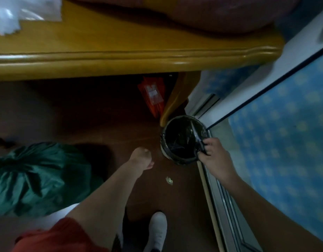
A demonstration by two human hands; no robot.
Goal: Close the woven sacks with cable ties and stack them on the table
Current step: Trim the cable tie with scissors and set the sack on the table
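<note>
A green woven sack (35, 177), its neck gathered shut, lies on the dark floor at the left. On the wooden table (120, 59), at the top, rests a dark red sack (202, 13). My right hand (214, 160) grips black-handled scissors (199, 140) over a round bin, the blade pointing away from me. My left hand (141, 158) hangs above the floor between the green sack and the bin, fingers curled under, with nothing visible in it. An orange packet (153, 95), possibly cable ties, lies under the table.
The bin (170, 155) with a black liner stands by the table leg (173, 104) and a sliding-door rail (217, 188). Clear plastic (24, 11) lies on the table's left. A small scrap (169, 180) is on the floor near my white shoe (157, 231).
</note>
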